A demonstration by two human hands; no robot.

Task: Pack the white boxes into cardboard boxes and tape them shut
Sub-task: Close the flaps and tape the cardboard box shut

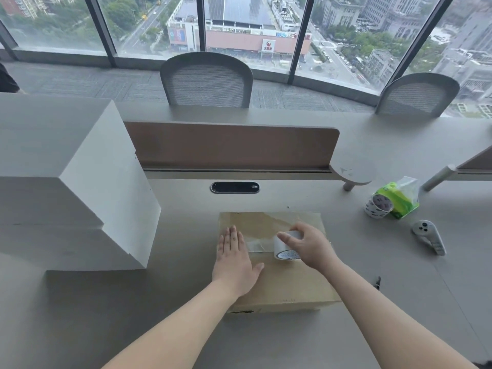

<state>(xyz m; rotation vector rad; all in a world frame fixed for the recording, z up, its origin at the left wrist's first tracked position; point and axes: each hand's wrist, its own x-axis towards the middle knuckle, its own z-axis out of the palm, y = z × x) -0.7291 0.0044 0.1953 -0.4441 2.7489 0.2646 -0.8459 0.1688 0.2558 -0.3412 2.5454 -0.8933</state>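
A closed cardboard box (287, 286) lies on the grey desk in front of me. My left hand (234, 259) presses flat on its left part, fingers straight, on the end of a clear tape strip (259, 246). My right hand (308, 247) grips a roll of clear tape (285, 247) standing on the box top, with the strip stretched between the roll and my left hand. A stack of large white boxes (72, 187) stands on the desk at the left.
At the right lie a second tape roll (378, 206), a green tissue pack (402, 198), a white controller (428, 235) and a small black object (377, 282). A brown divider panel (231, 145) runs across the desk's back. Two grey chairs stand beyond it.
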